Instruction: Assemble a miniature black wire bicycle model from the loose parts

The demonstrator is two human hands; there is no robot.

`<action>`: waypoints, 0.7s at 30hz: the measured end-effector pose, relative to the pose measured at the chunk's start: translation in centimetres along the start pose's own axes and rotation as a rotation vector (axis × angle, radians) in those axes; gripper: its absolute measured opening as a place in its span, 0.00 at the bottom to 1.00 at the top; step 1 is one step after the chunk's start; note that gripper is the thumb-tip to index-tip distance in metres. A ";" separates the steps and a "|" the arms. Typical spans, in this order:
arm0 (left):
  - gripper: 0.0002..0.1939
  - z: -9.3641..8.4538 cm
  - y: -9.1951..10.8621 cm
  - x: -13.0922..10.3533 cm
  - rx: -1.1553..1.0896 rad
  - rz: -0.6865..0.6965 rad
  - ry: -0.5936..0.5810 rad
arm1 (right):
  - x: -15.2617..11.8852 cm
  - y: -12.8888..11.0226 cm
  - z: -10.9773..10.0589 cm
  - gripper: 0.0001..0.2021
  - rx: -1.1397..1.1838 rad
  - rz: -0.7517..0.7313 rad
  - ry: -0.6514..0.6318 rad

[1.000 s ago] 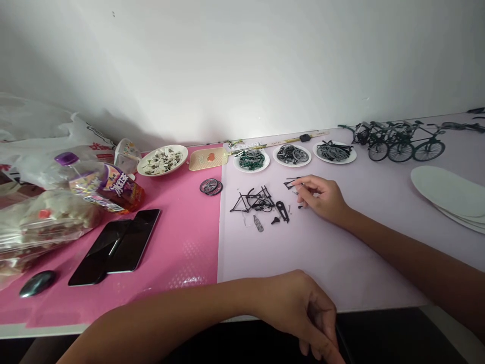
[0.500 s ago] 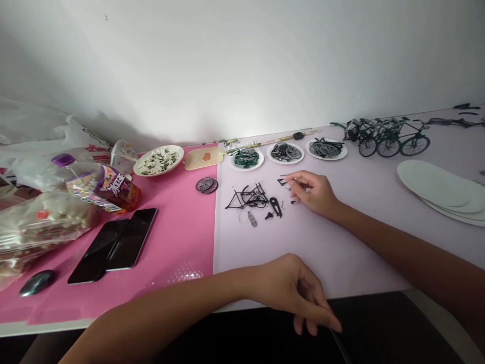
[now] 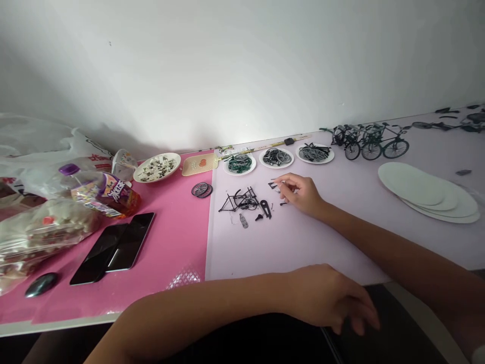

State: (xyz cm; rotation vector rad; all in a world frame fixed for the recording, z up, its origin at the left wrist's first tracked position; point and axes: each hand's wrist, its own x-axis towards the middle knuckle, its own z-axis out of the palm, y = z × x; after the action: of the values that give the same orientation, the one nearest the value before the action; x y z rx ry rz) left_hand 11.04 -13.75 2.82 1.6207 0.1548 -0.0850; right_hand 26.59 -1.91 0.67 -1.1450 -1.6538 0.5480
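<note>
My right hand point(image 3: 299, 193) rests over the pale tabletop, its fingers curled toward small black parts point(image 3: 272, 185). Whatever lies between the fingertips is too small to make out. Low at the table's front edge hangs my left hand point(image 3: 333, 298), blurred, its fingers loosely apart with nothing visible in them. Left of my right hand lies a black miniature bicycle frame point(image 3: 240, 200). Close by are a chain-guard piece point(image 3: 266, 208), a little saddle point(image 3: 259, 217) and a grey bottle-shaped piece point(image 3: 243, 221). Two spoked toy wheels point(image 3: 200, 189) overlap on the pink mat.
Plates of bicycle parts point(image 3: 239, 164) line the back, near assembled model bicycles point(image 3: 379, 142). White plates point(image 3: 413, 184) overlap at right. On the left are a bowl point(image 3: 157, 168), a drink bottle point(image 3: 104, 189), phones point(image 3: 131, 242), a mouse point(image 3: 41, 284) and plastic bags point(image 3: 45, 222).
The view has shifted slightly to the right. My left hand has moved right along the front edge and its fingers have loosened. My right hand stays by the small black parts.
</note>
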 end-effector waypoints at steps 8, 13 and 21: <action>0.13 0.6 -1.3 4.5 0.085 -0.027 -0.094 | 0.1 0.3 -0.4 0.16 0.010 -0.009 0.009; 0.17 0.7 -2.3 4.4 0.099 0.013 -0.018 | -0.1 -0.1 -0.4 0.14 -0.002 0.009 -0.035; 0.21 0.4 -4.0 6.1 0.041 0.123 -0.130 | -0.4 -0.1 -0.3 0.10 -0.096 -0.065 -0.001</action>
State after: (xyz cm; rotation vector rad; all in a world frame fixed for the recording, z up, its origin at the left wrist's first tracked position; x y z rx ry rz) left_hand 16.45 -13.65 -2.06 1.6568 -0.0466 -0.0993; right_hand 26.84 -2.36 0.72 -1.1561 -1.7274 0.4318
